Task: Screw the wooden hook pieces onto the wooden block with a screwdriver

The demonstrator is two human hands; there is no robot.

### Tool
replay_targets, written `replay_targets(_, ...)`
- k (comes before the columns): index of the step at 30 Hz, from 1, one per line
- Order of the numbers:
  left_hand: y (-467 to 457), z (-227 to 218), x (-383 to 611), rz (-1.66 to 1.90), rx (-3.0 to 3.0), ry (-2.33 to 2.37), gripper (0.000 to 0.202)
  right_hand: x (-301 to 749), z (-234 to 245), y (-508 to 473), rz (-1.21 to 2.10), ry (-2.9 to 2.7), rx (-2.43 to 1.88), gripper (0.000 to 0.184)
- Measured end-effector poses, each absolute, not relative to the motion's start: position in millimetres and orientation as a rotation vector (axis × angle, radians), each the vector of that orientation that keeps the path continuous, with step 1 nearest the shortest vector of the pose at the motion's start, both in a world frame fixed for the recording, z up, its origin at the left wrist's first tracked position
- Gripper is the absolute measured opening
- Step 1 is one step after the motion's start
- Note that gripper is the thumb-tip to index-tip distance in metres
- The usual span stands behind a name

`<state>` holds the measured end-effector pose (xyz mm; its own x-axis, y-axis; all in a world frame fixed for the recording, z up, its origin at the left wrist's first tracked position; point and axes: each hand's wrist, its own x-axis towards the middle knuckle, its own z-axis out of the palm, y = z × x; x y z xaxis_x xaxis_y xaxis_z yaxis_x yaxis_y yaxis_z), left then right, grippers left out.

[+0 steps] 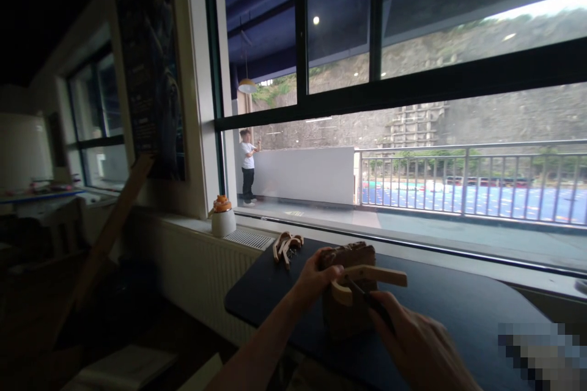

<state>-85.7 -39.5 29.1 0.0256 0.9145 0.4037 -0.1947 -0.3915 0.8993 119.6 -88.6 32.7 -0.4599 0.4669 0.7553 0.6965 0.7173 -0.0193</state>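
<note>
My left hand is closed on a curved, light wooden hook, with the thumb pressing its near end. The hook lies against a rough, dark brown wood block standing on the dark table. In my right hand is a screwdriver with a black handle. Its thin shaft points at the hook, close to my left thumb. Whether the tip sits in a screw is too small to tell. Several more curved wooden hooks lie in a pile at the table's far left, with small metal screws beside them.
The dark table stands against a radiator and window sill. A grey pot with an orange top sits on the sill. A wooden plank leans at left. Outside the window, a person stands near a railing.
</note>
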Motion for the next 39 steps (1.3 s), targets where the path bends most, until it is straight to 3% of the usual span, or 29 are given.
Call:
replay_targets(3,-42,27,-87,1.553,1.382,0.783,0.042,119,32,-89,-0.334,-2.14,-0.904,0.01)
replay_targets(5,-44,25,-88,1.575,1.376,0.771,0.039,119,33,-88,-0.486,-2.143,-0.862,0.011)
replay_targets(9,-45,25,-88,1.604,1.367,0.759,0.037,118,40,-85,-0.937,-2.113,-0.663,0.034)
replay_targets(13,-47,26,-86,1.607,1.364,0.775,0.037,116,44,-85,-1.055,-2.128,-0.565,0.047)
replay_targets(19,-48,23,-86,1.604,1.355,0.792,0.042,115,40,-83,-0.828,-2.166,-0.68,0.023)
replay_targets(24,-45,17,-87,1.606,1.378,0.802,0.043,122,46,-85,-0.268,-2.213,-0.956,0.013)
replay_targets(26,-46,18,-86,1.605,1.383,0.808,0.043,125,47,-85,-0.188,-2.206,-1.002,0.012)
replay_targets(29,-49,21,-85,1.6,1.372,0.81,0.042,127,45,-84,-0.342,-2.185,-0.95,0.018)
replay_targets(35,-53,26,-82,1.61,1.358,0.824,0.043,130,46,-86,-0.964,-2.141,-0.582,0.035)
replay_targets(39,-51,23,-82,1.627,1.344,0.855,0.045,134,41,-83,-1.019,-2.142,-0.575,0.035)
